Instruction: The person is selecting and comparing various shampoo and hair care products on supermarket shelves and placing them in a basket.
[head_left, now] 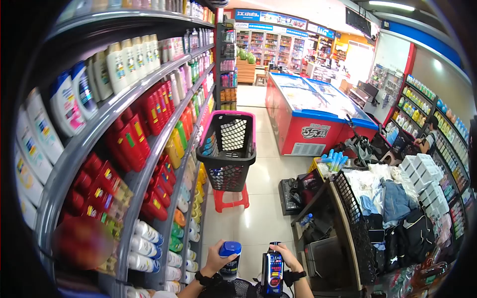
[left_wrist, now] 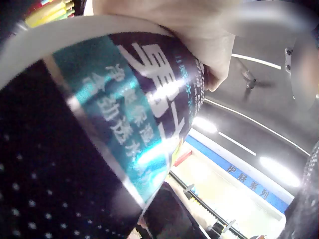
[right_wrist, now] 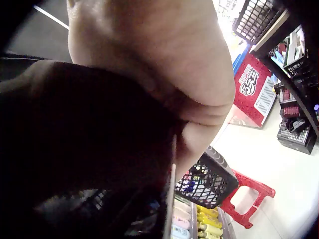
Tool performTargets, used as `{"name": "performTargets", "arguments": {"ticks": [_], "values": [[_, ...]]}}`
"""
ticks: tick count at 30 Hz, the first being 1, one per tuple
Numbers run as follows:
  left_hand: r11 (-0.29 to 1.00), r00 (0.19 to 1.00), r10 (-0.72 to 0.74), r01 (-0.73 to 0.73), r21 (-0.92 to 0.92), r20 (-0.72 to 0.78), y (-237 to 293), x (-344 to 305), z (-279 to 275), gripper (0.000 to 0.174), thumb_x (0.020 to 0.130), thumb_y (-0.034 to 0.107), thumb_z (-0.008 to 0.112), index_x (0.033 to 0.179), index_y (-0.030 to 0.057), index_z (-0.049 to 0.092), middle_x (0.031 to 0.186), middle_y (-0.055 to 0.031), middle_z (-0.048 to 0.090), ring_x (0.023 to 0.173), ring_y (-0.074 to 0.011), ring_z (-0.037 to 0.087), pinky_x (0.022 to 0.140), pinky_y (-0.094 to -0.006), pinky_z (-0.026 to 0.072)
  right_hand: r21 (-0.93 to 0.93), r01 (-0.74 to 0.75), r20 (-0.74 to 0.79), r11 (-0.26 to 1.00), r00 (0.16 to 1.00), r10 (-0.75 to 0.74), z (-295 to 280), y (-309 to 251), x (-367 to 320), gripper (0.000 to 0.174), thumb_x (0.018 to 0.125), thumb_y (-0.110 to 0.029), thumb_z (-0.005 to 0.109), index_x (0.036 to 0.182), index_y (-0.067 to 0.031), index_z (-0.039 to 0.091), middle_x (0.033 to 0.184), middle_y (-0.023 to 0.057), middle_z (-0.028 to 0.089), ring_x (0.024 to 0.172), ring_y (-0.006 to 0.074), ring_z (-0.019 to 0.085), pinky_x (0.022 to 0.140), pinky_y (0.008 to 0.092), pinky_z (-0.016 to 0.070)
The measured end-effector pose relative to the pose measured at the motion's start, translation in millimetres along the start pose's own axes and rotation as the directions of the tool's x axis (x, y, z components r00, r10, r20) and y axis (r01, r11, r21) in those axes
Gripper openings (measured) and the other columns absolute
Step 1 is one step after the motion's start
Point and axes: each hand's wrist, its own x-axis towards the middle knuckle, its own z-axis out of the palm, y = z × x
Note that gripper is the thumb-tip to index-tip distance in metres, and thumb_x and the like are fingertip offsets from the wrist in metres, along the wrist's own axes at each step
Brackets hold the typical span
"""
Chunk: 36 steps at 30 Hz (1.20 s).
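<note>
My left hand [head_left: 217, 259] grips a dark bottle with a blue cap [head_left: 230, 250] low in the head view. The left wrist view shows that bottle [left_wrist: 99, 129] close up, dark with a teal label and white characters, my left hand's fingers [left_wrist: 199, 30] curled over its top. My right hand [head_left: 287, 256] holds a dark blue shampoo bottle [head_left: 272, 272] upright beside the first. In the right wrist view my right hand [right_wrist: 164, 59] fills the frame around that dark bottle [right_wrist: 75, 149]. Both bottles hover just above a black mesh basket rim [head_left: 238, 289].
Shelves [head_left: 124, 104] packed with bottles run along my left. A pink-and-black basket [head_left: 228, 144] sits on a red stool [head_left: 231, 198] ahead, basket [right_wrist: 207, 181] and stool [right_wrist: 249, 196] also in the right wrist view. A red and blue freezer [head_left: 308, 114] stands beyond, a wire clothes bin [head_left: 377, 208] at right.
</note>
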Motion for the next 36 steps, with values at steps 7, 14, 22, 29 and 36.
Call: {"name": "performTargets", "arguments": {"ticks": [7, 14, 22, 29, 36], "values": [[1.0, 0.971, -0.012, 0.015, -0.01, 0.239, -19, 103, 61, 0.043, 0.065, 0.033, 0.077, 0.087, 0.0015, 0.059, 0.074, -0.012, 0.062, 0.066, -0.0209, 0.062, 0.064, -0.0299, 0.0485, 0.165, -0.017, -0.08, 0.986, 0.996, 0.03, -74, -14, 74, 0.03, 0.082, -0.031, 0.061, 0.091, -0.0024, 0.059, 0.074, 0.0009, 0.059, 0.067, 0.0092, 0.055, 0.063, 0.0223, 0.0427], [0.993, 0.954, 0.091, -0.109, 0.051, 0.286, -19, 222, 146, 0.048, 0.065, 0.035, 0.077, 0.092, 0.0012, 0.057, 0.076, -0.0163, 0.062, 0.069, -0.0271, 0.063, 0.065, -0.0323, 0.0494, 0.279, 0.028, -0.109, 0.96, 0.994, 0.003, -170, -67, 173, 0.027, 0.083, -0.029, 0.06, 0.084, -0.003, 0.058, 0.072, -0.0001, 0.058, 0.06, 0.0065, 0.053, 0.056, 0.0212, 0.042], [0.988, 0.997, -0.05, 0.058, -0.143, 0.059, 18, 371, 239, 0.039, 0.073, 0.028, 0.073, 0.095, -0.0009, 0.058, 0.082, -0.0095, 0.064, 0.076, -0.014, 0.061, 0.07, -0.0281, 0.0477, 0.197, -0.018, -0.044, 0.98, 0.999, 0.027, -281, -171, 282, 0.028, 0.082, -0.025, 0.062, 0.088, 0.0021, 0.06, 0.079, 0.0022, 0.061, 0.069, 0.0089, 0.056, 0.063, 0.0214, 0.0438], [0.986, 0.994, -0.062, 0.046, -0.158, -0.094, -3, 457, 313, 0.034, 0.073, 0.024, 0.07, 0.092, -0.0002, 0.058, 0.077, -0.0087, 0.06, 0.074, -0.0161, 0.058, 0.069, -0.029, 0.0462, 0.159, -0.069, 0.075, 0.985, 0.996, 0.057, -332, -219, 356, 0.029, 0.082, -0.024, 0.06, 0.097, 0.0012, 0.062, 0.085, 0.003, 0.063, 0.075, 0.0092, 0.058, 0.065, 0.0213, 0.0439], [0.984, 0.996, -0.085, 0.081, -0.157, -0.02, -27, 522, 321, 0.036, 0.072, 0.024, 0.071, 0.094, -0.0009, 0.058, 0.079, -0.0102, 0.062, 0.074, -0.0174, 0.061, 0.069, -0.029, 0.047, 0.074, -0.04, 0.148, 0.996, 0.989, 0.029, -354, -220, 471, 0.03, 0.084, -0.023, 0.058, 0.101, 0.0014, 0.062, 0.082, 0.0009, 0.062, 0.068, 0.0062, 0.058, 0.061, 0.0194, 0.0464]]}}
